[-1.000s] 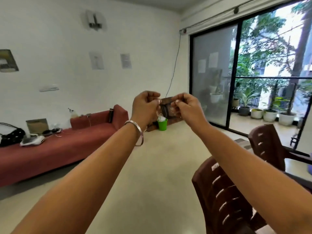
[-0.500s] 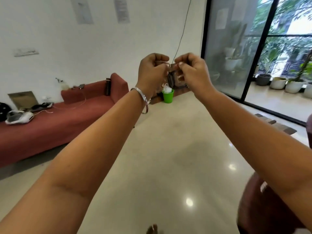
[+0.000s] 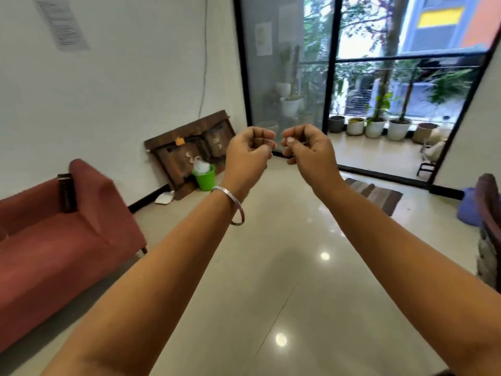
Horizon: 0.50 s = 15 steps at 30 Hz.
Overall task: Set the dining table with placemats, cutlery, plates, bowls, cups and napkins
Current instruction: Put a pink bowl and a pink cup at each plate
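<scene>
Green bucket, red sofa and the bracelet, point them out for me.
green bucket (image 3: pixel 205 178), head view, front wall.
red sofa (image 3: pixel 67 240), head view, seat cushion.
bracelet (image 3: pixel 235 206), head view, band at left wrist.

Left hand (image 3: pixel 248 156) and right hand (image 3: pixel 307 150) have fingers curled toward the palms, so whether they pinch anything is too small and blurred to tell. Red sofa (image 3: pixel 54 240) is cut off at the left edge and motion-blurred. Dark chair (image 3: pixel 489 232) is cropped by the right edge. Wall paper (image 3: pixel 61 24) text is unreadable.
</scene>
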{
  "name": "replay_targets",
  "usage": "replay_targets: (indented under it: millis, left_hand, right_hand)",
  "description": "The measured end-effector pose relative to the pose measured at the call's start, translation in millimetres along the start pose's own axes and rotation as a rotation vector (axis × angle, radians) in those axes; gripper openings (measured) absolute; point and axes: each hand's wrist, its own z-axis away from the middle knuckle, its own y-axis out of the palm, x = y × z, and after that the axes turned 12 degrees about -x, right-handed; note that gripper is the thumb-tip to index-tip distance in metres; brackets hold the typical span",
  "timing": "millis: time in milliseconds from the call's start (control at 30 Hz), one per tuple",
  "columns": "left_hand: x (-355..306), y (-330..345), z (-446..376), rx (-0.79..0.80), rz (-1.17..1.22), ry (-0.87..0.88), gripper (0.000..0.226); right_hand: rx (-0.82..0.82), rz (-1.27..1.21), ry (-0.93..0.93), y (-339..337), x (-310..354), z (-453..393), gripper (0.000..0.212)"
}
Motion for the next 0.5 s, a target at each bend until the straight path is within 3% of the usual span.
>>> replay_targets:
  millis: [267, 500]
  left_hand:
    - [79, 196, -95, 0.237, 0.059, 0.093, 0.021]
    - [117, 388, -171, 0.387, 0.118, -0.012, 0.022]
  right_hand:
    - [-0.264, 0.127, 0.009, -90, -120, -144, 0.014]
    - [-0.456, 0.214, 0.099, -197, -204, -285, 0.019]
